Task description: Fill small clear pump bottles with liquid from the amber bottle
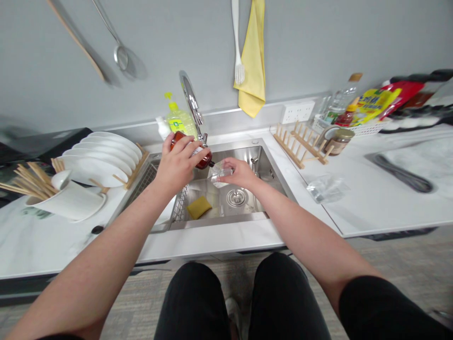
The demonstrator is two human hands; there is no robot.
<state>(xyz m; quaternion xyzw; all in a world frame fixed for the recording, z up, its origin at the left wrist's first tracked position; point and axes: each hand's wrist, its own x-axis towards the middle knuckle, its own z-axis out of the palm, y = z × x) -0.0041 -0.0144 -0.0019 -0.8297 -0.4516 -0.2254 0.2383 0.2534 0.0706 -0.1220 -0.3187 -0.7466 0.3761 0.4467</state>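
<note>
My left hand (pixel 180 163) is closed round a brown bottle (pixel 204 159) with a pale label, tilted so its dark neck points down to the right. Close by that neck, my right hand (pixel 241 173) grips a small clear container (pixel 220 174), its exact kind hard to make out. Both hands are over the steel sink (pixel 226 208). Below them lie a yellow sponge (pixel 198 208) and the round drain strainer (pixel 236 198). A black cap (pixel 97 229) sits on the counter left of the sink.
Behind the sink stand the tap (pixel 191 97) and a green soap bottle (pixel 180 120). White plates (pixel 95 163) and a utensil holder (pixel 76 200) are at left. On the right are a wooden rack (pixel 300 146), a jar (pixel 339 141) and a crumpled plastic bag (pixel 327 188).
</note>
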